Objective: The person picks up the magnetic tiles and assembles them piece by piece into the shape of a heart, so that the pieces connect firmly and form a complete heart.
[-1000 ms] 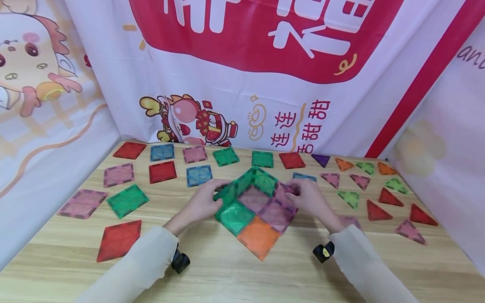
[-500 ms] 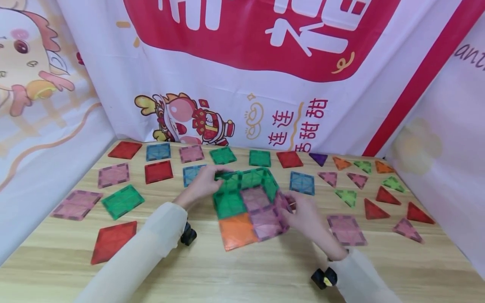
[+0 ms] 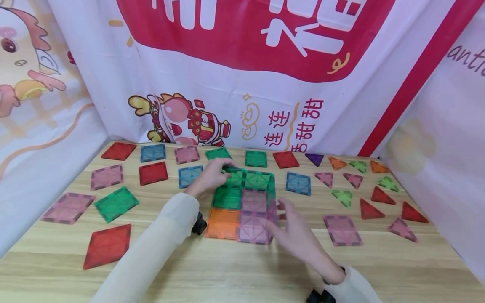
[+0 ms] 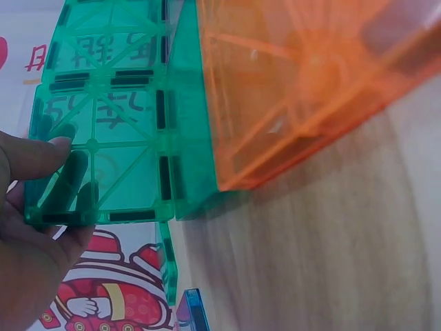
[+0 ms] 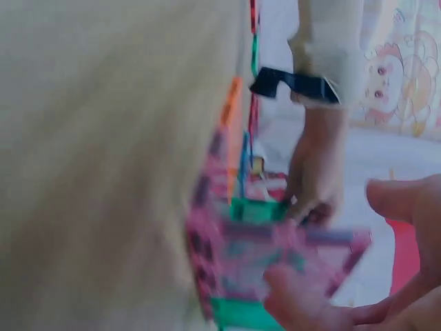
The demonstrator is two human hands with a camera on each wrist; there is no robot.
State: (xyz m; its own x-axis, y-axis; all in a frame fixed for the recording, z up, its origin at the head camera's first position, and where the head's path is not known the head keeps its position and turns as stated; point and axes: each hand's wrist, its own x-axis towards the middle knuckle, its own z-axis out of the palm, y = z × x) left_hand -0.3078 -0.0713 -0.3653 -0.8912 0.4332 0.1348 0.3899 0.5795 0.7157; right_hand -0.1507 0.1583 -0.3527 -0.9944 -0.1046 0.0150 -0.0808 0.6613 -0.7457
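A box-like build of magnetic tiles [image 3: 254, 200] stands on the table in the head view, with two green and two pink squares and an orange one [image 3: 222, 223]. Upright green tiles form its back wall, and a pink one [image 3: 272, 216] rises on the right. At its back left, my left hand [image 3: 212, 176] pinches an upright green tile [image 4: 96, 152], thumb on one face and fingers behind. My right hand [image 3: 299, 235] is spread beside the pink wall, fingers apart; in the blurred right wrist view a fingertip overlaps the pink tile [image 5: 255, 255], and contact is unclear.
Loose square tiles lie to the left and back, among them a red one [image 3: 107, 246] and a green one [image 3: 116, 203]. A pink square [image 3: 342, 230] lies right of my right hand. Several small triangles [image 3: 373, 208] are at the far right. A printed curtain [image 3: 227, 84] hangs behind.
The build has turned from cornerwise to square with the table and now sits flat. My right hand has loosened from the pink wall and drawn nearer; my left has shifted slightly back.
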